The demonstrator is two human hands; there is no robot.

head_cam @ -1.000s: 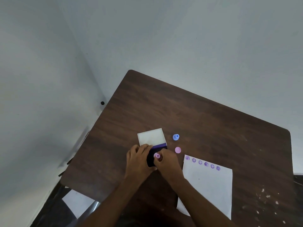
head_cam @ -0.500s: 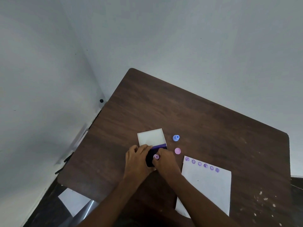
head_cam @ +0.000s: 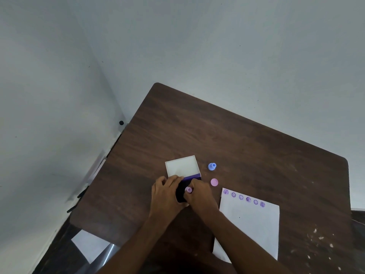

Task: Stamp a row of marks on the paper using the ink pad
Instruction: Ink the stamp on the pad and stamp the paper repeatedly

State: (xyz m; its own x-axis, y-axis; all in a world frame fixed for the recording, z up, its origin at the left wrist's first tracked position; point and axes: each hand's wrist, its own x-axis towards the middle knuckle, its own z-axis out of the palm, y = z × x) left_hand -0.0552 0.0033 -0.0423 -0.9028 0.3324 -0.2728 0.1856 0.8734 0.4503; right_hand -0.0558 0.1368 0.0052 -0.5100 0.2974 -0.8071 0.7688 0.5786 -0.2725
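An open ink pad with a dark purple pad and a white lid folded back lies on the brown table. My left hand grips the pad's left edge. My right hand holds a small pink stamp pressed down on the dark pad. To the right lies white paper with a row of several purple marks along its top edge.
A blue stamp stands right of the lid, and a pink cap lies below it. White specks dot the table's right part. A wall corner is close on the left; a white sheet lies on the floor.
Both hands stay on the ink pad; the pink stamp has shifted only slightly on the pad. The camera has moved a little.
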